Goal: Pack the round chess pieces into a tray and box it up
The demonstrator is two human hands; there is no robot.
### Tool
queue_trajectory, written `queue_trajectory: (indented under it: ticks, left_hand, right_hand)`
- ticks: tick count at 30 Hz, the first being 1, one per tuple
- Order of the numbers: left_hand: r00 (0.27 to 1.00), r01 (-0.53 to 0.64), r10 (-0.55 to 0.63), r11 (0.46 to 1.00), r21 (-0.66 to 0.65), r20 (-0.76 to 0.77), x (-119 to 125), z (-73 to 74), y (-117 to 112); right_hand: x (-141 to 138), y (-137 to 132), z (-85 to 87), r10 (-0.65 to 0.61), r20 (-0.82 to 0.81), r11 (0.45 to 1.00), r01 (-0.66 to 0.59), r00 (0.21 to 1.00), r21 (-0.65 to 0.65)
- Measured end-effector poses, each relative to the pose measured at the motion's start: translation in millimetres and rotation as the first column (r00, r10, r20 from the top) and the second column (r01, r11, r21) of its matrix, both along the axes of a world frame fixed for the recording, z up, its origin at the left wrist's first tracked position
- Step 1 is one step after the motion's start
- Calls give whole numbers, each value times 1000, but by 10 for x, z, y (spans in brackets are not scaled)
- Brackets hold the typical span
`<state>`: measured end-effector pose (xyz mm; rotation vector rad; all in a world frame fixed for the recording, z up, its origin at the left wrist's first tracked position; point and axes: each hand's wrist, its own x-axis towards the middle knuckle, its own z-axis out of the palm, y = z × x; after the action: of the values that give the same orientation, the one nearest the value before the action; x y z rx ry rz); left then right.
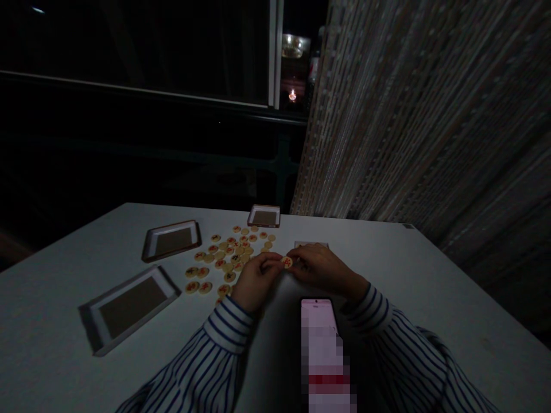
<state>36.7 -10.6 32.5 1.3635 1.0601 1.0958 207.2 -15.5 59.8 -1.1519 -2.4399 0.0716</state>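
My left hand (257, 279) and my right hand (321, 267) meet over the white table (430, 287), both in blue-striped sleeves. Between their fingertips they pinch one round cream game piece (287, 262) with a red mark. Several similar round pieces (230, 252), marked red or black, lie scattered on the table just left of my hands. A small box (310, 245) is partly hidden behind my right hand.
A lit phone (322, 344) lies on the table between my forearms. Three shallow box trays sit on the table: a large one (129, 307) at front left, a dark-rimmed one (172, 240) behind it, a small one (264, 216) at the back. A string curtain (430, 115) hangs at right.
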Motion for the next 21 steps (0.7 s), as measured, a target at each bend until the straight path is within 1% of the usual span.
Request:
queue_trajectory:
  ticks: [7,12,14,18,21]
  left_hand:
    - [1000,-13,13,1000,-7,25,95,27,18]
    - [998,-51,48,996,76,36,207,59,25]
    - [998,-37,33,997,74,58,255,66,24]
    - [993,12,-14,1000,20,118,326,41,33]
    - [994,2,-5,999,32,112,346,-5,49]
  right_hand:
    - [89,-7,35,-18,-45,1000,17,999,-13]
    - [180,7,70,-30,-58,998,27,998,-51]
    - [219,14,80,-38,-72,998,35,997,-50]
    - [276,21,98,-57,-77,998,54,995,-41]
    - [300,20,107,-64,-53,997,63,997,-36]
